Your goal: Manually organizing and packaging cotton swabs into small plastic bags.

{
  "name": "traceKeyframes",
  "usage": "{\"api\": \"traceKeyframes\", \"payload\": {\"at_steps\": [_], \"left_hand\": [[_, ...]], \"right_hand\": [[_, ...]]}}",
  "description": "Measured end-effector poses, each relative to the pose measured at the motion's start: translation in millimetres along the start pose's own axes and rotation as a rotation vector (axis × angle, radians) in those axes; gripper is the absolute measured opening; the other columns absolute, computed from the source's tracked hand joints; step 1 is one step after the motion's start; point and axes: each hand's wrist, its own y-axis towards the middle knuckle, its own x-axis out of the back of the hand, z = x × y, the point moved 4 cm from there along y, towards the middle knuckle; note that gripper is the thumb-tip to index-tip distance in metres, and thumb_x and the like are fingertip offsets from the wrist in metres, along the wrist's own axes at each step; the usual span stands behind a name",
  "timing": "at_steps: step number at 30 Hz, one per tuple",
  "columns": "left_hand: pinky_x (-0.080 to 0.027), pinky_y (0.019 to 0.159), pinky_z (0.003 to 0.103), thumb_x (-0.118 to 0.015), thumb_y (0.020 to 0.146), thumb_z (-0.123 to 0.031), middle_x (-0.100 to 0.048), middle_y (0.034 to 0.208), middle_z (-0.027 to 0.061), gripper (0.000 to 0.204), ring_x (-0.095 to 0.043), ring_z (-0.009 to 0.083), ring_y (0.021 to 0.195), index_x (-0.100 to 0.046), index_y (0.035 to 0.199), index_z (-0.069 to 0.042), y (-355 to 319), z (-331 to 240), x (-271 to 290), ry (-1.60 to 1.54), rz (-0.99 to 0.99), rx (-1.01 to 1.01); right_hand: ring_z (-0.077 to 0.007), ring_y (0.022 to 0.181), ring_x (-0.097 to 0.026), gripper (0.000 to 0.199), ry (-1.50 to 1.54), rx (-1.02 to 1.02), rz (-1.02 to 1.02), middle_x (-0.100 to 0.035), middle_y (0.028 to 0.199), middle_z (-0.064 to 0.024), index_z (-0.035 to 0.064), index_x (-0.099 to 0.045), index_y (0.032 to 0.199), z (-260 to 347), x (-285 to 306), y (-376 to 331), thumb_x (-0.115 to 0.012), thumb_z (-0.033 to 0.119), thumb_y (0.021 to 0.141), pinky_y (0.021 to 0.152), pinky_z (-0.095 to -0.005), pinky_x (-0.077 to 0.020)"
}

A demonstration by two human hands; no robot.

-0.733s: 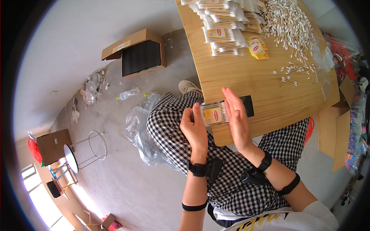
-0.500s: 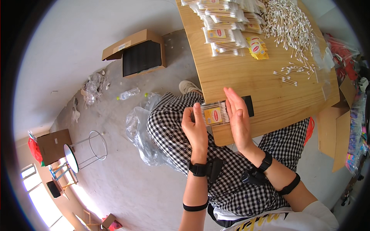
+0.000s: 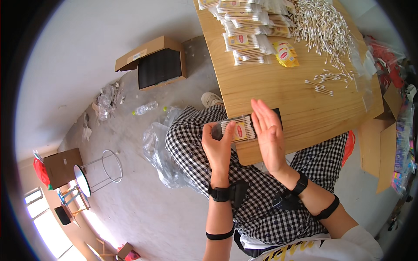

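Note:
A clear packet of cotton swabs (image 3: 248, 125) with a yellow card lies at the table's near edge. My left hand (image 3: 217, 148) grips its left end, the thumb on top and the fingers curled around the side. Held edge-on at the packet's right end is my right hand (image 3: 270, 141), its fingers stretched out and pointing away from me. Whether that palm touches the packet I cannot tell. Beneath them a flat black object (image 3: 278, 115) shows in part, otherwise hidden by the hand and packet.
On the wooden table (image 3: 270, 91) are stacked swab packets (image 3: 246, 41), yellow cards (image 3: 285, 54), a pile of loose cotton swabs (image 3: 324, 26) and several strays (image 3: 322, 82). Cardboard boxes (image 3: 376, 148) stand at right. Clear plastic (image 3: 161, 152) lies on the floor by my leg.
My left hand has shifted slightly left and down, and its thumb now lies over the packet. The right hand stays nearly in place, fingers still straight.

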Motion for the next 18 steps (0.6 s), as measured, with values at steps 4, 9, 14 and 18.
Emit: {"api": "traceKeyframes", "payload": {"at_steps": [4,9,14,18], "left_hand": [[-0.048,0.075,0.026,-0.066,0.095,-0.019,-0.060,0.099,0.0061,0.035,-0.059,0.0114,0.087,-0.049,0.118,0.000,0.3,-2.1,20.8,-0.176,-0.088,-0.041],[-0.044,0.090,0.032,-0.063,0.092,-0.006,-0.057,0.120,0.0088,0.038,-0.054,0.0179,0.107,-0.047,0.126,0.000,-20.8,-43.1,28.6,0.121,-0.360,-0.278],[-0.044,0.091,0.034,-0.066,0.086,-0.002,-0.061,0.118,0.0115,0.034,-0.057,0.0237,0.111,-0.057,0.119,0.000,-49.1,-99.6,-39.7,0.327,0.021,-0.501],[-0.045,0.096,0.041,-0.072,0.077,-0.002,-0.061,0.118,0.0144,0.042,-0.056,0.0328,0.113,-0.060,0.117,-0.001,-60.0,-125.0,-125.9,0.502,0.409,-0.806]], "right_hand": [[-0.0301,0.144,-0.029,0.064,-0.335,0.216,-0.117,-0.033,0.152,-0.0227,-0.0021,-0.028,0.148,55.1,58.4,20.2,-0.038,0.043,0.104,0.118,-0.0463,-0.0247],[-0.0279,0.145,-0.030,0.059,-1.122,0.191,-0.156,-0.040,0.151,-0.0120,0.0087,-0.037,0.147,115.0,180.3,37.2,-0.062,0.006,0.093,0.117,-0.0419,-0.0276],[-0.0322,0.144,-0.029,0.068,-1.499,0.100,0.083,-0.045,0.146,-0.0105,0.0121,-0.042,0.143,124.8,211.5,56.1,-0.072,0.005,0.081,0.118,-0.0454,-0.0265],[-0.0326,0.142,-0.031,0.063,-1.517,0.074,0.184,-0.045,0.145,-0.0094,0.0100,-0.046,0.138,127.8,224.7,74.4,-0.067,-0.001,0.079,0.119,-0.0458,-0.0262]]}}
